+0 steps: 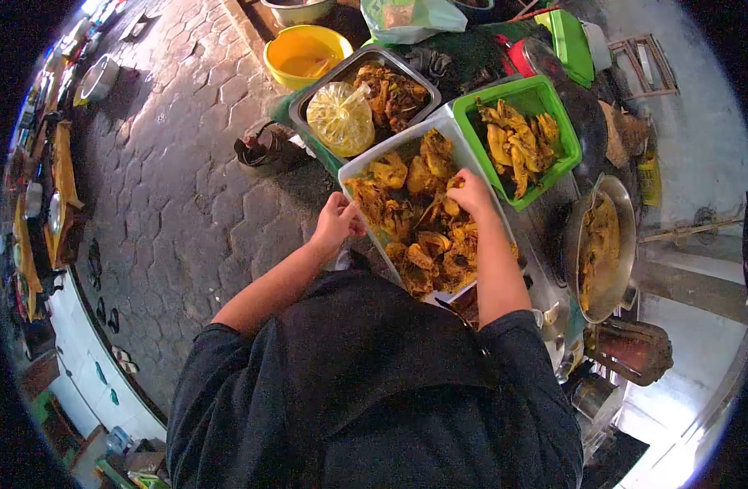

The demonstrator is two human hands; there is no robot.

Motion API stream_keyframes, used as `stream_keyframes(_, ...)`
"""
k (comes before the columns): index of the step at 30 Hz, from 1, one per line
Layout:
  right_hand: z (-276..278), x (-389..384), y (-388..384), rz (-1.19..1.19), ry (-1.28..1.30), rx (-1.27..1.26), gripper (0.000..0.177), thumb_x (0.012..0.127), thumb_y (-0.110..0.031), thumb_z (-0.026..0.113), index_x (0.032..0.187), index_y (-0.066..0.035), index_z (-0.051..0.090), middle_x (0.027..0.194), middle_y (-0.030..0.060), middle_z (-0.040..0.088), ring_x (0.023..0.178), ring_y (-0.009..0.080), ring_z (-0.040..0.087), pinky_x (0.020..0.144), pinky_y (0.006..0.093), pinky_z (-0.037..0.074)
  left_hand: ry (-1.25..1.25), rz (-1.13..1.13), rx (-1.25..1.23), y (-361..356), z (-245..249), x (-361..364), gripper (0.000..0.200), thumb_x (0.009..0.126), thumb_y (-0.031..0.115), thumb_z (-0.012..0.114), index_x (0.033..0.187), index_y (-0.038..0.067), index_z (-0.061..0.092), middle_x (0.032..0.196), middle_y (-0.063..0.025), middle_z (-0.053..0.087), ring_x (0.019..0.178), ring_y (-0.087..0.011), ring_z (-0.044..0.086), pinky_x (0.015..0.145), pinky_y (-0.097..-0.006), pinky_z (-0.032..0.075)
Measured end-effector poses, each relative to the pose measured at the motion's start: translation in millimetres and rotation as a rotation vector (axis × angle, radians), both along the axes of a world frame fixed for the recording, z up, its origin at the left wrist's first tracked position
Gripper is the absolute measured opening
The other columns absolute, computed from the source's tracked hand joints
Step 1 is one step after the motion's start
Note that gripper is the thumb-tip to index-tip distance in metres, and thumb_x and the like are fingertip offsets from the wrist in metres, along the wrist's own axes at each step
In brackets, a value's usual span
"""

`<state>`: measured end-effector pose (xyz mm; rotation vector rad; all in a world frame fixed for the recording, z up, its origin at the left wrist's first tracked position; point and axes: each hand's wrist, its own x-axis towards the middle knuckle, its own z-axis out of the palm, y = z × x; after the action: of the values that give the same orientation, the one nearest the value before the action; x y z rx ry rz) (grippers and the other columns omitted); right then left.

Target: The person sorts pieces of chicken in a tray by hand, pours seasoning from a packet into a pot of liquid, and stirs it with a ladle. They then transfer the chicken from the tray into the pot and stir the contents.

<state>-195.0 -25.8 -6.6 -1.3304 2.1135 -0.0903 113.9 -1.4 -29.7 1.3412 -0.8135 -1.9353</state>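
Note:
A white plastic tub (380, 244) full of yellow-orange chicken pieces (424, 257) lies right in front of me. My left hand (338, 223) is at the tub's left wall, its fingers curled at the rim. Over the tub's right half, my right hand (469, 197) is closed on a piece of chicken (451, 207), its fingertips among the other pieces. Beyond it, a green basin (571, 156) holds more yellow chicken. Behind the tub, a metal tray (427, 77) contains darker cooked pieces and a tied clear bag of yellow food (339, 121).
At right, a large metal pan (628, 244) holds yellowish food and liquid. A yellow basin (305, 54) and a plastic bag (412, 19) stand at the back. A small charred stove-like pot (268, 153) sits left of the tray on the paved floor (178, 187).

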Motion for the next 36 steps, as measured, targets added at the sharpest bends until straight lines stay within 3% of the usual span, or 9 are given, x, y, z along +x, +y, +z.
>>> stream_keyframes(4,5,-16,3,-0.128,-0.177,-0.028,0.045,0.067,-0.022,0.066,0.107,-0.007,0.052,0.088,0.0113,0.058,0.080,0.0193,0.056,0.069,0.0342,0.045,0.018,0.002,-0.017,0,-1,1,0.019,0.094,0.017,0.048,0.100,0.002,0.039,0.077,-0.0111,0.054,0.056,-0.0195,0.058,0.050,-0.0335,0.050)
stream_keyframes(6,28,-4,1,-0.133,-0.147,-0.059,0.041,0.065,-0.022,0.069,0.100,-0.004,0.057,0.097,0.0145,0.062,0.090,0.0275,0.060,0.079,0.0371,0.046,0.020,0.000,-0.023,-1,-4,1,0.019,0.094,0.017,0.048,0.100,0.002,0.039,0.077,-0.0114,0.054,0.056,-0.0196,0.058,0.050,-0.0329,0.050)
stream_keyframes(11,105,44,4,0.038,-0.895,-0.298,0.042,0.073,-0.008,0.068,0.112,-0.007,0.053,0.107,0.0080,0.058,0.085,0.0176,0.060,0.073,0.0302,0.049,0.040,-0.051,-0.004,0,-7,4,0.025,0.093,0.021,0.052,0.106,0.004,0.038,0.084,-0.0126,0.059,0.064,-0.0207,0.060,0.054,-0.0340,0.051)
stream_keyframes(14,125,29,-4,-0.067,-0.911,-0.323,0.042,0.075,-0.002,0.065,0.115,-0.005,0.052,0.109,0.0070,0.054,0.081,0.0143,0.057,0.071,0.0271,0.047,0.035,-0.049,0.011,-2,-8,3,0.025,0.093,0.022,0.052,0.105,0.004,0.039,0.083,-0.0118,0.058,0.062,-0.0209,0.059,0.053,-0.0342,0.051)
stream_keyframes(16,110,8,-8,-0.131,-0.806,-0.343,0.041,0.074,-0.003,0.066,0.114,-0.004,0.053,0.104,0.0075,0.056,0.079,0.0117,0.057,0.068,0.0257,0.047,0.010,-0.020,-0.023,-2,0,1,0.018,0.093,0.017,0.048,0.097,0.002,0.038,0.073,-0.0120,0.055,0.056,-0.0202,0.058,0.049,-0.0323,0.048)
stream_keyframes(18,92,-7,-11,-0.251,-0.378,-0.204,0.042,0.070,-0.006,0.069,0.110,-0.006,0.056,0.096,0.0085,0.061,0.080,0.0167,0.061,0.071,0.0286,0.050,0.031,-0.012,-0.013,-2,8,1,0.018,0.094,0.016,0.048,0.097,0.002,0.038,0.072,-0.0121,0.055,0.055,-0.0201,0.058,0.049,-0.0322,0.048)
stream_keyframes(21,32,-23,-11,-0.121,-0.168,-0.236,0.040,0.069,-0.008,0.069,0.107,-0.004,0.058,0.096,0.0114,0.064,0.085,0.0227,0.062,0.076,0.0327,0.050,0.044,-0.020,-0.016,-1,1,1,0.017,0.094,0.016,0.048,0.097,0.002,0.038,0.071,-0.0122,0.055,0.055,-0.0199,0.058,0.049,-0.0320,0.048)
stream_keyframes(30,10,44,-19,-0.106,0.147,0.017,0.066,0.080,-0.035,0.065,0.132,-0.005,0.037,0.125,0.0158,0.050,0.112,0.0325,0.050,0.096,0.0425,0.043,-0.030,-0.039,0.033,-3,13,2,0.019,0.093,0.018,0.049,0.097,0.002,0.038,0.073,-0.0113,0.054,0.057,-0.0194,0.058,0.051,-0.0333,0.050)
stream_keyframes(36,4,59,-28,0.058,0.415,-0.171,0.055,0.080,-0.034,0.066,0.119,-0.002,0.045,0.113,0.0182,0.054,0.103,0.0327,0.054,0.088,0.0425,0.047,-0.009,-0.030,0.027,-2,8,2,0.020,0.093,0.018,0.050,0.097,0.003,0.037,0.072,-0.0108,0.053,0.057,-0.0203,0.058,0.051,-0.0342,0.050)
